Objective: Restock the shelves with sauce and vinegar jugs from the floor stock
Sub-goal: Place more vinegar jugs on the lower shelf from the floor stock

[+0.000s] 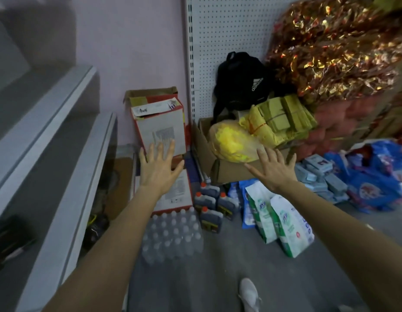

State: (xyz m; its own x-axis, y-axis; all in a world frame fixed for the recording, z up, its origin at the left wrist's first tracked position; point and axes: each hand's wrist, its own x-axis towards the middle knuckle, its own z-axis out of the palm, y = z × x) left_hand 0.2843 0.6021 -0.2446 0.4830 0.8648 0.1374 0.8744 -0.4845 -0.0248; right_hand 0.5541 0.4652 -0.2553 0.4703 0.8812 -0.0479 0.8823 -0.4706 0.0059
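Note:
Several dark sauce jugs (210, 206) with orange caps stand on the grey floor between a shrink-wrapped pack of clear bottles (173, 235) and green-and-white bags. My left hand (158, 167) is stretched out, fingers spread and holding nothing, above a red-and-white carton. My right hand (272, 168) is also spread and holds nothing, in front of a brown cardboard box. Both hands hover above and beyond the jugs, touching none. The grey shelves (60, 140) run along the left.
An open red-and-white carton (160, 129) leans on the pink wall. A brown box (229, 170) holds a yellow bag, with a black backpack (240, 82) behind. Green-and-white bags (281, 224), blue packets (319, 174) and a glittering foil bundle (335, 48) crowd the right. My white shoe (249, 293) is below.

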